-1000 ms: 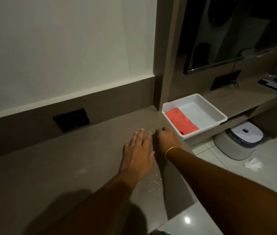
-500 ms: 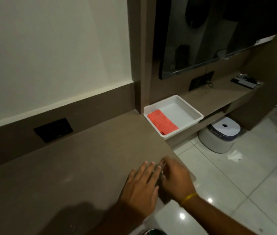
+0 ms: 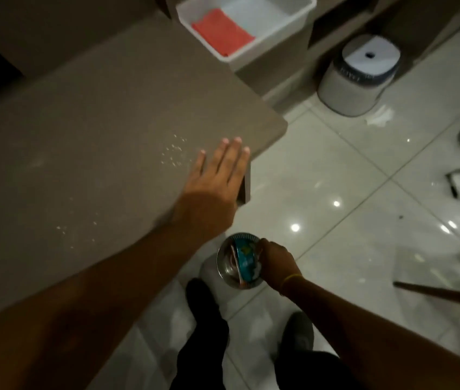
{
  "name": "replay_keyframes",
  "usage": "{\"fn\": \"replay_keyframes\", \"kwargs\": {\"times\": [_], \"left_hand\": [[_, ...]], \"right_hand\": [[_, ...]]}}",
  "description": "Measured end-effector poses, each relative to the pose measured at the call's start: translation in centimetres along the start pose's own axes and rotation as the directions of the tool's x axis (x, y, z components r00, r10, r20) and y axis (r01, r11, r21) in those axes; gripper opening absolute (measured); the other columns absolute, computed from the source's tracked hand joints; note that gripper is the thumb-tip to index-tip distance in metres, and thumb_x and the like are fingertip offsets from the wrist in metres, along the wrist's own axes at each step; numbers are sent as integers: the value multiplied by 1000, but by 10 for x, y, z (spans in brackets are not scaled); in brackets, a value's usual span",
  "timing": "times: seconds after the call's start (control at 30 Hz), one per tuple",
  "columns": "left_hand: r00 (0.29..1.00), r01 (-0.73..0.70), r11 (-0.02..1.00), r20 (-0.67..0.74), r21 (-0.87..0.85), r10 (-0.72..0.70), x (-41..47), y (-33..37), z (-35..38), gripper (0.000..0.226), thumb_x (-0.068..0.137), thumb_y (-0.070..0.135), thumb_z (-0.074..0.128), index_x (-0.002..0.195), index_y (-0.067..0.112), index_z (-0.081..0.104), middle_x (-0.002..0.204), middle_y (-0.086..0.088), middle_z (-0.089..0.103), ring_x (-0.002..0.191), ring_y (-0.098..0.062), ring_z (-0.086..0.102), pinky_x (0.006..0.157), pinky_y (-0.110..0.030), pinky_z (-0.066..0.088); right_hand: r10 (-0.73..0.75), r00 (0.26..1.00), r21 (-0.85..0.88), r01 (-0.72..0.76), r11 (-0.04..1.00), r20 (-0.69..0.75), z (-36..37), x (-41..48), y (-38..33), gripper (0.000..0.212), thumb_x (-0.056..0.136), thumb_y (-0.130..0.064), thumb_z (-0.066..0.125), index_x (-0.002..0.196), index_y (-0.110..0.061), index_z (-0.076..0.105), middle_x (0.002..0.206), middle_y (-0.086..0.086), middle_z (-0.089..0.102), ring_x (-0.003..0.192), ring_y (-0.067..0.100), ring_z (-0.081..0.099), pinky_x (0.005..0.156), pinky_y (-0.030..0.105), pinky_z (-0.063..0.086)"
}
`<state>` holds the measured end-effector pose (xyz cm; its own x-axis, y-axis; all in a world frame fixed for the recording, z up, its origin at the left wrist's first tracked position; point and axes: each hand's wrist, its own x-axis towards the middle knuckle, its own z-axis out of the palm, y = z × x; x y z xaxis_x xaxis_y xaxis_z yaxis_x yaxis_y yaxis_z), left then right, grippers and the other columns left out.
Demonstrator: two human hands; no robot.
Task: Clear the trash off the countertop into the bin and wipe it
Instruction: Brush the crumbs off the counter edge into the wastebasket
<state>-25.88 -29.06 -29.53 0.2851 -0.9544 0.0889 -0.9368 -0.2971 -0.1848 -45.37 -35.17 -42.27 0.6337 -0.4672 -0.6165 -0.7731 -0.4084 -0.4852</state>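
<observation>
My left hand [image 3: 217,175] lies flat and open on the brown countertop [image 3: 96,130] at its front right edge, fingers spread beside a patch of small pale crumbs [image 3: 174,153]. More crumbs [image 3: 77,229] lie nearer me. My right hand [image 3: 275,261] hangs below the counter, fingers closed, over the rim of a small round metal bin [image 3: 236,261] on the floor. The bin holds a teal wrapper. Whether my right hand holds anything is hidden. An orange-red cloth [image 3: 221,33] lies in a white tray [image 3: 288,21] at the far end.
A grey and white lidded stool or bin [image 3: 359,71] stands on the glossy tiled floor [image 3: 335,170], with a crumpled white paper [image 3: 379,116] beside it. Litter and dark objects lie at the right edge. A brown stick [image 3: 442,295] points in from the right. My feet are below.
My view has tilted down to the floor. My right hand left the countertop edge and dropped to the metal bin. My left hand stays flat on the counter, near the edge.
</observation>
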Motion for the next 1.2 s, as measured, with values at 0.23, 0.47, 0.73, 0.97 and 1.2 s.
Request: {"fn": "replay_keyframes", "kwargs": {"times": [0.23,0.47,0.73,0.97,1.2], "left_hand": [[999,29,991,-41,133,-24,5,6,1,96,89,39,64,165,6,17,172,-20,21,158,-36,25,124,-58,31],[998,-8,985,-63,171,19,3,4,4,93,93,43,58,165,2,16,172,-23,19,158,-38,23,125,-58,29],[1000,-26,999,5,33,26,5,3,-5,96,90,45,56,165,3,15,172,-23,16,158,-40,21,126,-55,27],[977,58,983,212,-172,-20,9,8,-21,97,86,42,60,165,3,20,172,-24,18,158,-43,21,123,-56,31],[988,78,887,-86,-455,-131,89,-34,-65,26,93,27,50,103,15,71,87,-5,69,76,-23,65,67,-40,56]], "right_hand": [[-44,998,5,44,999,-40,75,59,30,41,83,-13,73,122,-15,63,125,13,69,114,37,68,96,45,58],[10,999,10,-9,1000,-44,106,74,56,76,74,-15,86,142,-16,54,147,11,56,125,35,64,101,47,59],[13,998,6,-13,1000,-62,67,46,52,67,77,-25,85,138,-20,57,137,5,59,117,25,65,96,38,62],[-216,887,-14,231,973,-408,-41,-10,-30,50,80,-11,71,128,-20,62,140,-1,53,129,20,53,109,23,47],[-424,547,-145,479,866,-722,-184,-7,-138,22,90,-18,54,109,-18,65,114,-2,59,107,13,51,94,26,42]]}}
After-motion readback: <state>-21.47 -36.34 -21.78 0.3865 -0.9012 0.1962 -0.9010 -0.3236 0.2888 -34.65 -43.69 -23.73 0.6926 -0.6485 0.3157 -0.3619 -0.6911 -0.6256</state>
